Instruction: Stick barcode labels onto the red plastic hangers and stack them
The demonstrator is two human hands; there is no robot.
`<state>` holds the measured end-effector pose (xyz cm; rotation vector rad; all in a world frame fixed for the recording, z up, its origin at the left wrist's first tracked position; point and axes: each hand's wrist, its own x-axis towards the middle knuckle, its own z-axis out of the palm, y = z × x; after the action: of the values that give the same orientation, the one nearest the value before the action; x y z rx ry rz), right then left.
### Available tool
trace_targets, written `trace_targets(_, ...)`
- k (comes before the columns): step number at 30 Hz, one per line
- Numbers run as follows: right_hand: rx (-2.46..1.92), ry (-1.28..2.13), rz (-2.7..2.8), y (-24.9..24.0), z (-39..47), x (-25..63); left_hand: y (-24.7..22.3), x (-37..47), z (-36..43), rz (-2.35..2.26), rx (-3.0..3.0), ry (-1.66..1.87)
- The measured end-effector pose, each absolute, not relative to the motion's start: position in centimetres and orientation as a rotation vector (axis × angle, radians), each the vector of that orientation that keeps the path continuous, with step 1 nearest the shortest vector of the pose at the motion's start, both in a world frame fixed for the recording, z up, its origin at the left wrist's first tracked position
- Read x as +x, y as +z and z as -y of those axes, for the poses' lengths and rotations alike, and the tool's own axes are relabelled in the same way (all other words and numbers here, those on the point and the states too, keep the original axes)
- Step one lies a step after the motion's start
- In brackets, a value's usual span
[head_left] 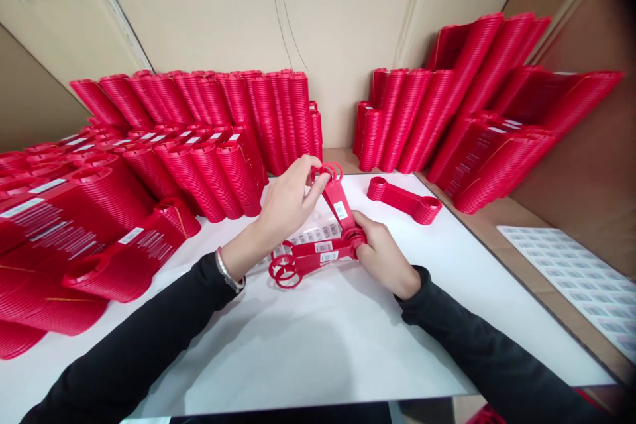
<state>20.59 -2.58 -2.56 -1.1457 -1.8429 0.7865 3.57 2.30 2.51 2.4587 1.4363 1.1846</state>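
A packing or labelling station in a small factory — nested red plastic parts (213, 146) stacked by the hundred on the white desk (322, 344), cardboard walls (223, 13) all around, a barcode sticker sheet (576, 278) at the side.

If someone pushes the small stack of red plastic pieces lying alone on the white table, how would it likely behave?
The small stack of red plastic pieces lies flat and long, so it would probably slide rather than roll or tip. It looks like rigid moulded plastic, likely stiff and light. Being nested layers, a sideways push might shear it apart.
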Motion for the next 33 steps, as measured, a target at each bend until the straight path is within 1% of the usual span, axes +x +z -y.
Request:
trace_targets(3,-1.182,0.740,1.858,-2.6,2.3,20.9,2.4,3.5,-2.4,-1.322,2.326,1.278)
trace_targets(6,-1.197,0.680,1.858,-2.6,2.1,21.2,2.1,2.9,-2.1,-1.216,2.414,1.197)
trace_targets(9,-1.227,0.616,1.870,-2.7,1.9,21.5,1.7,1.8,-1.0,-1.171,2.652,0.900)
trace_targets(11,-1.227,0.586,1.891,-2.7,2.0,21.5,1.6,1.1,0.3,-1.180,2.698,0.632)
trace_targets(14,-1.110,0.571,1.954,-2.7,2.3,21.3,1.9,0.8,2.3,-1.186,2.521,0.233)
trace_targets(16,-0.985,0.563,2.009,-2.6,2.6,21.1,2.3,1.1,3.3,-1.138,2.362,0.091)
trace_targets(22,-0.813,0.510,2.101,-2.2,3.3,21.1,2.3,2.6,4.1,-0.879,1.907,-0.075)
trace_targets(28,-0.766,0.484,2.128,-2.2,3.4,21.2,2.4,2.0,4.8,-1.005,1.939,-0.022)
trace_targets(30,-0.760,0.489,2.115,-2.1,3.5,21.2,3.0,1.6,4.9,-0.960,1.907,-0.009)
trace_targets(33,-0.754,0.512,2.093,-2.1,3.6,21.2,3.9,0.9,4.6,-0.830,1.708,-0.030)
